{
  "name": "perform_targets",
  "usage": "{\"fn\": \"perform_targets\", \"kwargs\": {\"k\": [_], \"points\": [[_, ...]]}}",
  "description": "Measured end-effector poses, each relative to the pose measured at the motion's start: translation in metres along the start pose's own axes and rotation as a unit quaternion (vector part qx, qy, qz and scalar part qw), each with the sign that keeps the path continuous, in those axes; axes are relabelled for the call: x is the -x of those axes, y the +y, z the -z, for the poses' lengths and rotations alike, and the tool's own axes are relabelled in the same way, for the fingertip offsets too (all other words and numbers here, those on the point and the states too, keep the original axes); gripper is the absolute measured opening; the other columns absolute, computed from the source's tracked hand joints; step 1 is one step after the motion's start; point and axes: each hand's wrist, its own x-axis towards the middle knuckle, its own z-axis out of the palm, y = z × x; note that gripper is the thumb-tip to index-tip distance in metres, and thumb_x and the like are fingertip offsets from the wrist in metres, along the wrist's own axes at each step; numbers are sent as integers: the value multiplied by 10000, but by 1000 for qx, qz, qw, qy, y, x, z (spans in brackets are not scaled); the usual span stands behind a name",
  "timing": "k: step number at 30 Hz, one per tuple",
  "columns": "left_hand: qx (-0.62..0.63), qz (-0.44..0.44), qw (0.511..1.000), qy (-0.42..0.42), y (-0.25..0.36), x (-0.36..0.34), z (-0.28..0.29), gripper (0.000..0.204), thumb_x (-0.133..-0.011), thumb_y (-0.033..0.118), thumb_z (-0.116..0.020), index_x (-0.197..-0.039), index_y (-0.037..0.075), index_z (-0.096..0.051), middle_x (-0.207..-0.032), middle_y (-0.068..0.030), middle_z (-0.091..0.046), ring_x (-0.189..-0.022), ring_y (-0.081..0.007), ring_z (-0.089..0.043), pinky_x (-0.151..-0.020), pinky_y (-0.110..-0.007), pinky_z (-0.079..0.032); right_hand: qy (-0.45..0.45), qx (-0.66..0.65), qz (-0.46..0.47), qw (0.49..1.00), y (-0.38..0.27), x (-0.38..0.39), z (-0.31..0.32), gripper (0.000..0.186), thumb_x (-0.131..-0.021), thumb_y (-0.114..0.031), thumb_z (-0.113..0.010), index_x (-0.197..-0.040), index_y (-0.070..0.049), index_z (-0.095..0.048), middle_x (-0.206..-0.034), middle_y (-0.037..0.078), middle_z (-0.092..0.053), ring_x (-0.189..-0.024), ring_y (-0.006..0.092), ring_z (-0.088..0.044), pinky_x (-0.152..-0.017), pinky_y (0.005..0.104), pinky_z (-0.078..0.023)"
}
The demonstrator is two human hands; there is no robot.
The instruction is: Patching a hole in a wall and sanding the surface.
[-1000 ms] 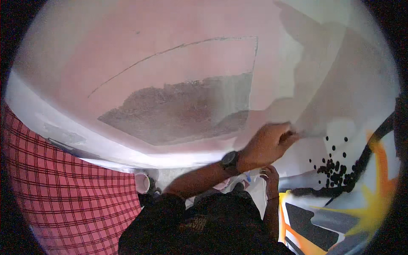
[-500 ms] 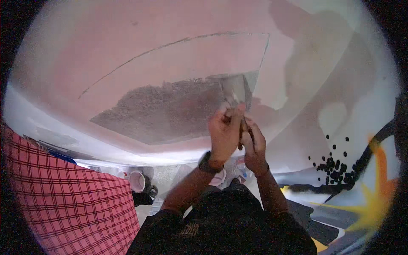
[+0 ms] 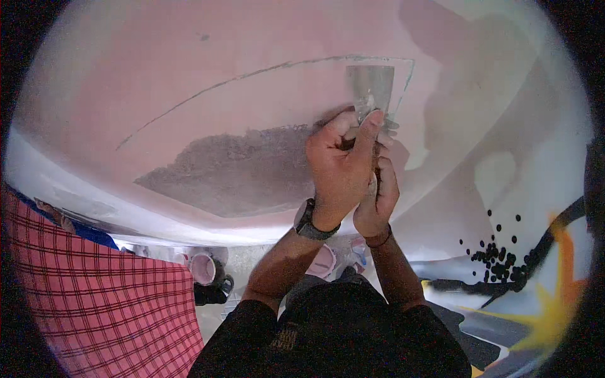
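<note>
A putty knife (image 3: pixel 373 82) with a wide grey blade lies against a curved pink surface (image 3: pixel 208 94), its blade just under a thin dark outline. My left hand (image 3: pixel 340 167), with a dark watch at the wrist, is closed around the knife near the blade, thumb up along it. Lower on the handle, my right hand (image 3: pixel 381 195) is closed too; the handle is mostly hidden between the hands. To the left of my hands, a rough grey-brown patch (image 3: pixel 233 170) fills the lower part of the outlined shape.
Pink checked cloth (image 3: pixel 107 296) fills the lower left, beside a blue strip (image 3: pixel 94 236). Below the surface stand a pinkish bucket (image 3: pixel 203 269) and another bucket (image 3: pixel 322 261). At right, a painted wall (image 3: pixel 548 309) carries black dots and yellow and orange strokes.
Both hands and the putty knife have moved up the surface and a little right. The blade has passed from the patch's right end to near the top outline.
</note>
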Motion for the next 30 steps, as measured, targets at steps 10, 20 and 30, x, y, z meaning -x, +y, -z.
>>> {"fn": "perform_targets", "kwargs": {"k": [10, 20, 30], "points": [[-87, -39, 995, 6, 13, -2, -7, 208, -880, 141, -637, -748, -20, -637, -617, -41, -632, -539, -65, -581, -474, -214, -437, 22, 19, -32, 999, -1, -1, 5, 318, -934, -183, -434, -1131, 55, -513, -1091, 236, -597, -998, 324, -604, -878, 382, -442], [-91, -17, 996, 2, 17, -9, 6, 238, -874, 156, -646, -704, -9, -618, -601, -59, -625, -519, -92, -583, -484, -234, -450, 11, 28, -40, 999, 6, 1, -8, 380, -939, -234, -448, -1180, 54, -510, -1199, 263, -556, -1133, 364, -548, -950, 401, -408], [-103, -20, 994, -2, 30, -13, 16, 271, -877, 150, -641, -666, -9, -583, -578, -50, -604, -517, -87, -574, -476, -234, -449, 28, 53, -60, 996, -1, 2, -21, 390, -931, -203, -459, -1223, 52, -495, -1194, 249, -564, -1106, 359, -566, -924, 398, -429]]}}
